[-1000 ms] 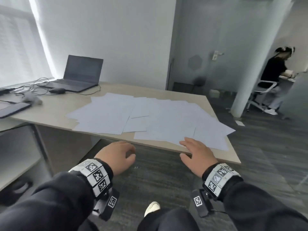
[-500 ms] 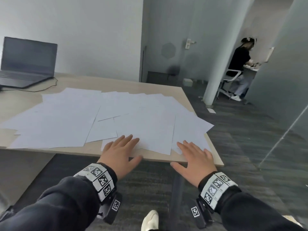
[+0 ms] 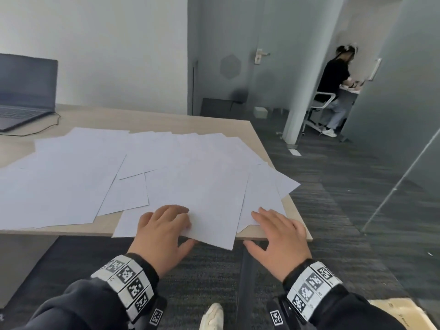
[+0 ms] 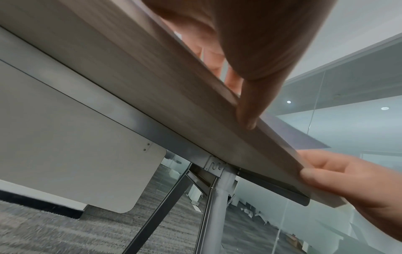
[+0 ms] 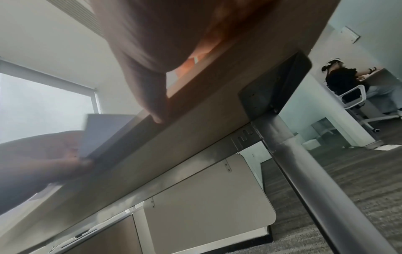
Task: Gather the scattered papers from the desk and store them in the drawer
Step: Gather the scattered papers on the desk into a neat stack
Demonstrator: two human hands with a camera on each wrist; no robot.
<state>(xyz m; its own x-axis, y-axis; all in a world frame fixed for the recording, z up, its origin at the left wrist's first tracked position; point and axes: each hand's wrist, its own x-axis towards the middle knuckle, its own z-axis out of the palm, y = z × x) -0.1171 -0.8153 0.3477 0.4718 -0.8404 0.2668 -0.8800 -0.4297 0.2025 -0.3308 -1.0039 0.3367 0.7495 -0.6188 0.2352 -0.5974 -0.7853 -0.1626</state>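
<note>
Awaiting collection: papers (image 3: 166, 167) all loose on tabletop (image 3: 273, 151); left hand (image 3: 164, 231) pinching one sheet (image 3: 209, 210), right hand (image 3: 278, 239) spread flat; drawer unseen.

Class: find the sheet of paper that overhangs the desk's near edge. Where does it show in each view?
Head: the overhanging sheet is at bottom centre, jutting past the desk.
Left wrist: not clearly in it; hand and desk hide it.
Right wrist: left of centre, a pale corner sticking out.
Shared landmark: the desk's front edge.
</note>
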